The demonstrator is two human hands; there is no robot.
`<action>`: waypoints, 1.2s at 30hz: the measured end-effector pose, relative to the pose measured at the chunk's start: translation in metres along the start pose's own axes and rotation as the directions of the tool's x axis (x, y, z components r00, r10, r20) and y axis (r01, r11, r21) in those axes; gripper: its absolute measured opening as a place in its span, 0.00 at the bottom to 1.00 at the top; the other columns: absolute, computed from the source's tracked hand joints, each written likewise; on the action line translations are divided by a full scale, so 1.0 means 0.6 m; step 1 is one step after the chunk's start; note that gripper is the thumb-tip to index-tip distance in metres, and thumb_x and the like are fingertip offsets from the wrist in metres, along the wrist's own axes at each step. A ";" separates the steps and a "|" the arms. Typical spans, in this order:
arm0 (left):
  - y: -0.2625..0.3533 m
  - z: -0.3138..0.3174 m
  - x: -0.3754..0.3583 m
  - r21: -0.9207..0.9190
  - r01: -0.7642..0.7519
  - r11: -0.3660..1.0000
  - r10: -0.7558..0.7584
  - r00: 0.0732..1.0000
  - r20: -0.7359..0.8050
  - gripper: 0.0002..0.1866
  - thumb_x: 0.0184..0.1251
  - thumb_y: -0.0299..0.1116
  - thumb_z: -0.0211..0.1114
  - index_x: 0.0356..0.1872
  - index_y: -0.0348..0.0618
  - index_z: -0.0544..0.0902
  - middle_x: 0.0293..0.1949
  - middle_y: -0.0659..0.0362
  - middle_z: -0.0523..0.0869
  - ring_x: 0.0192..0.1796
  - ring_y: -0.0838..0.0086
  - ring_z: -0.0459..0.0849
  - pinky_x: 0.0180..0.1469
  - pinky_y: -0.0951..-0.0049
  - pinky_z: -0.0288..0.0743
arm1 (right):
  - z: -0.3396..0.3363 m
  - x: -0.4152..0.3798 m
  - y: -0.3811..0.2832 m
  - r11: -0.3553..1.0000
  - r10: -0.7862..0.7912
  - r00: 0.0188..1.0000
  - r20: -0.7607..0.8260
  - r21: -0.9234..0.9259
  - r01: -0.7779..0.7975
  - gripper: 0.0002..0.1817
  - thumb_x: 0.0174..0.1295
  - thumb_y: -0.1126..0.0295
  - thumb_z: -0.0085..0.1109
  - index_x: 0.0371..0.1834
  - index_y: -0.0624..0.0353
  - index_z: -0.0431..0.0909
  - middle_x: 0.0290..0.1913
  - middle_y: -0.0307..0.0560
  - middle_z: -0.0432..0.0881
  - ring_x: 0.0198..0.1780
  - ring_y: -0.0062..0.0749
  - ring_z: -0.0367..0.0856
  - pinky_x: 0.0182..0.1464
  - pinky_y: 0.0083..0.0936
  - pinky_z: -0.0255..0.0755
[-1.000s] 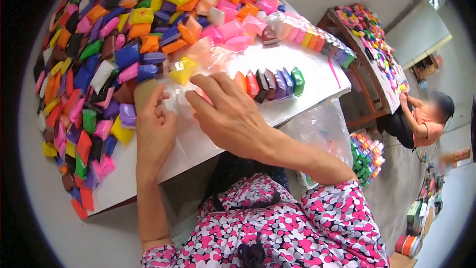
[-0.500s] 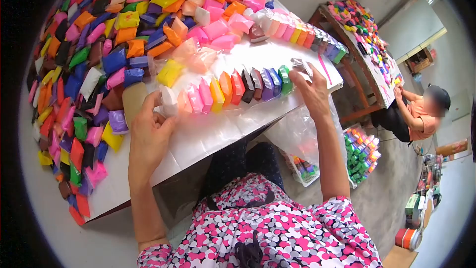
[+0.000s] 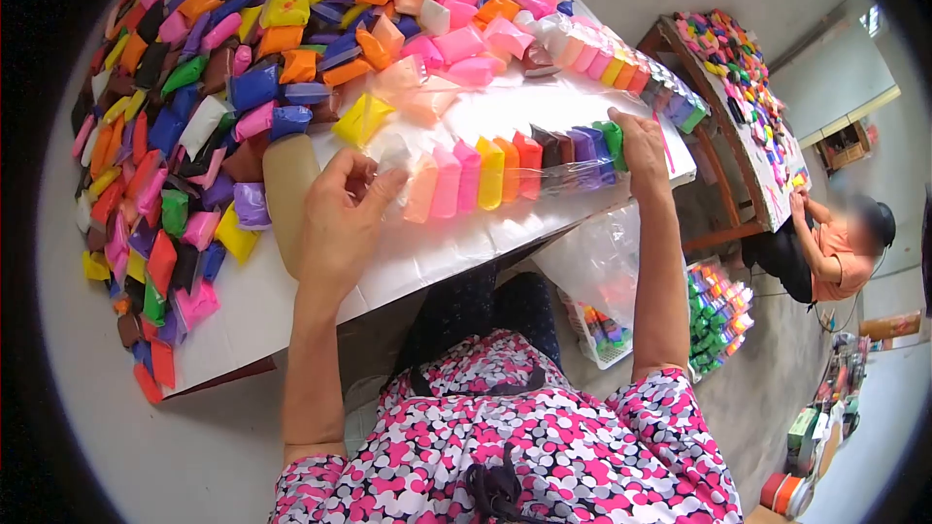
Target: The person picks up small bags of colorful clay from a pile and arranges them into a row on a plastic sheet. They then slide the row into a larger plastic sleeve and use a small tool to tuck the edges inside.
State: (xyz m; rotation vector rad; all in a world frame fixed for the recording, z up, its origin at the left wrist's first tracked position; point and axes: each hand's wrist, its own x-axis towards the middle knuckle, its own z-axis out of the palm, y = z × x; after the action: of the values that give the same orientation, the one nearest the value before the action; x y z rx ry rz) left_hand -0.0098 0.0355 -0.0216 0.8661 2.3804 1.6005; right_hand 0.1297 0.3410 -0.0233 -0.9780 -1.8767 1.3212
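A row of small coloured packets (image 3: 491,175) stands on the white tabletop, running from white through peach, pink, yellow, orange, red, black, brown and purple to green. Clear plastic film (image 3: 573,178) shows along its front side. At the row's white end, my left hand (image 3: 348,218) is closed with thumb and fingers around the white packet (image 3: 395,157). My right hand (image 3: 641,150) presses against the green packet (image 3: 612,144) at the other end, its fingers bent and partly hidden. A loose yellow packet (image 3: 363,119) lies just behind my left hand.
A big heap of mixed packets (image 3: 209,126) covers the table's left and back. Another bagged row (image 3: 612,63) lies at the back right. A tan block (image 3: 288,196) sits left of my hand. Below are baskets of packed rows (image 3: 718,320). A person (image 3: 830,247) works at another table.
My right hand has come in against the row's green end, and its fingers have closed more. My left hand stays at the white end. The whole view has shifted to the right.
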 end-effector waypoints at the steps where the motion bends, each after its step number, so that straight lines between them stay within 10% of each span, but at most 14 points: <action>1: 0.001 0.004 0.000 -0.032 0.018 0.999 -0.018 1.000 0.011 0.12 0.67 0.37 0.67 0.37 0.37 0.78 0.28 0.65 0.76 0.29 0.82 0.71 0.31 0.78 0.67 | -0.003 0.000 -0.008 0.996 0.038 0.999 -0.011 -0.076 -0.038 0.18 0.65 0.60 0.58 0.21 0.62 0.80 0.19 0.31 0.71 0.21 0.16 0.64 0.26 0.23 0.59; 9: -0.018 0.031 0.007 0.032 0.155 0.987 -0.156 0.987 0.048 0.18 0.69 0.42 0.66 0.39 0.33 0.76 0.31 0.54 0.82 0.30 0.73 0.79 0.35 0.70 0.74 | -0.015 0.035 -0.004 0.908 0.143 0.988 0.066 -0.406 -0.104 0.30 0.68 0.49 0.51 0.28 0.73 0.77 0.23 0.47 0.74 0.29 0.30 0.71 0.36 0.35 0.68; 18: 0.025 -0.030 -0.015 0.037 -0.227 0.973 0.202 0.923 0.326 0.53 0.44 0.28 0.77 0.76 0.47 0.60 0.74 0.54 0.65 0.63 0.69 0.71 0.55 0.72 0.72 | -0.018 0.014 -0.024 0.597 -0.322 0.945 0.064 -0.761 0.255 0.35 0.73 0.42 0.41 0.39 0.69 0.80 0.34 0.66 0.82 0.39 0.55 0.83 0.45 0.44 0.73; 21: 0.015 -0.043 0.012 0.149 -0.429 0.891 0.333 0.839 0.430 0.55 0.39 0.28 0.77 0.76 0.47 0.61 0.74 0.55 0.64 0.68 0.64 0.68 0.62 0.66 0.68 | 0.004 -0.029 -0.067 0.548 -0.614 0.763 0.201 -0.586 0.597 0.21 0.64 0.53 0.62 0.44 0.63 0.81 0.45 0.58 0.83 0.50 0.54 0.82 0.53 0.44 0.72; 24: 0.010 -0.043 0.043 0.126 -0.486 0.865 0.377 0.794 0.477 0.56 0.37 0.32 0.78 0.76 0.47 0.60 0.73 0.53 0.66 0.67 0.59 0.68 0.67 0.62 0.64 | 0.040 -0.071 -0.093 0.358 -0.778 0.442 0.446 -0.263 0.896 0.29 0.47 0.61 0.78 0.51 0.59 0.79 0.53 0.50 0.82 0.57 0.47 0.78 0.61 0.40 0.70; 36: 0.001 -0.039 0.043 0.377 -0.543 0.750 0.316 0.795 0.518 0.41 0.37 0.40 0.77 0.57 0.39 0.71 0.56 0.47 0.73 0.61 0.54 0.69 0.65 0.59 0.61 | 0.104 -0.109 -0.090 0.379 -0.543 0.521 0.658 -0.362 0.852 0.36 0.41 0.56 0.75 0.56 0.56 0.77 0.46 0.49 0.81 0.53 0.42 0.78 0.58 0.37 0.65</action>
State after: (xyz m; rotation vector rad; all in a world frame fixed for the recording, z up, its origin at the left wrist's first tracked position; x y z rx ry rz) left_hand -0.0406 0.0307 -0.0059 1.7930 2.3888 0.7095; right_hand 0.1007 0.2439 0.0045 0.0417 -2.7539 0.2772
